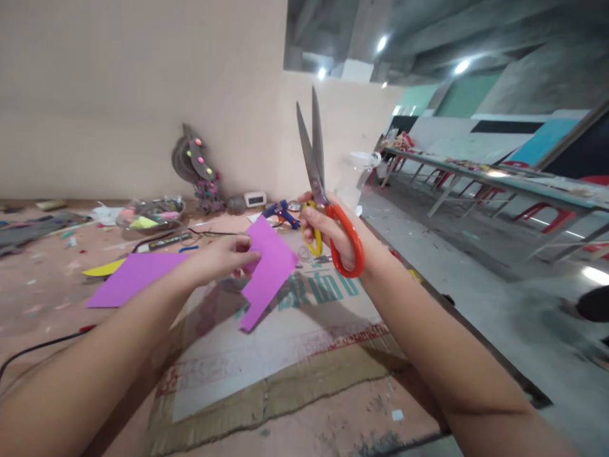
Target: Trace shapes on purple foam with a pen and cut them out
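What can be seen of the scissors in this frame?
The scissors have long grey metal blades, slightly parted and pointing up, an orange handle loop and a smaller yellow one. The right hand holds them in the air above the table, fingers through the loops. The blades touch nothing; the purple paper sits left of them.

Purple paper piece [269, 270] held up, notched edge; orange-handled scissors [328, 209] upright, blades slightly open.

Between my left hand [223, 257] and right hand [328, 231] the gap is narrow, filled by the purple paper [269, 270]. Below my grips the flattened cardboard [285, 355] lies open. Beyond them clutter blocks: glue gun [281, 212], cable [209, 233].
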`<state>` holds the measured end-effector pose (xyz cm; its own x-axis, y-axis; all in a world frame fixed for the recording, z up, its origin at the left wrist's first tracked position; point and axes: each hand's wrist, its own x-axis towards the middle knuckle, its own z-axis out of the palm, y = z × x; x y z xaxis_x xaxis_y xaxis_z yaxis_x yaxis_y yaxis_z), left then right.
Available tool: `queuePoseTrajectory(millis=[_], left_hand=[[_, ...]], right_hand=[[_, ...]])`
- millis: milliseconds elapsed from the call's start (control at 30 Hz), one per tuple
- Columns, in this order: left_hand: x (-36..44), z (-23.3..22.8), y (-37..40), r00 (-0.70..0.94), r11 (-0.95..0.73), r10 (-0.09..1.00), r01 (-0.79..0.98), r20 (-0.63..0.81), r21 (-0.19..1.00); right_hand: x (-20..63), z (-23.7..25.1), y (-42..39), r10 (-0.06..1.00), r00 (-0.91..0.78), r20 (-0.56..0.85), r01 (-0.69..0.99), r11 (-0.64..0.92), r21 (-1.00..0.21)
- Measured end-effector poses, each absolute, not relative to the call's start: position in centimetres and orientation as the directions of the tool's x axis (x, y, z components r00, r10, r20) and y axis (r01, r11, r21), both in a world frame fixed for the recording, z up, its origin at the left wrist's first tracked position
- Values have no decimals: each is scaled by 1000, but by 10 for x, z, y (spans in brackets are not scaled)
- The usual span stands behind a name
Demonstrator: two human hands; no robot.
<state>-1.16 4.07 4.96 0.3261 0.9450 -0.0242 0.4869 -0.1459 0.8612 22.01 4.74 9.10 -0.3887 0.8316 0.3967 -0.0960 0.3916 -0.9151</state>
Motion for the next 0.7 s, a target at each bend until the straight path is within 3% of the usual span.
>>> queuePoseTrajectory(millis=[167, 333, 500, 700], left_hand=[[-9, 68, 39, 117, -143, 986, 203, 121, 969], [2, 67, 32, 131, -139, 983, 55, 131, 989], [-17, 75, 34, 151, -158, 977, 58, 148, 986], [-31, 80, 36, 170, -284, 954, 247, 247, 927]], right_hand=[[220, 82, 59, 865, -253, 432, 22, 452, -892], [216, 71, 59, 850, -341, 402, -29, 418, -908], [219, 72, 56, 834, -383, 398, -14, 425, -905], [216, 73, 56, 841, -398, 366, -10, 395, -919]])
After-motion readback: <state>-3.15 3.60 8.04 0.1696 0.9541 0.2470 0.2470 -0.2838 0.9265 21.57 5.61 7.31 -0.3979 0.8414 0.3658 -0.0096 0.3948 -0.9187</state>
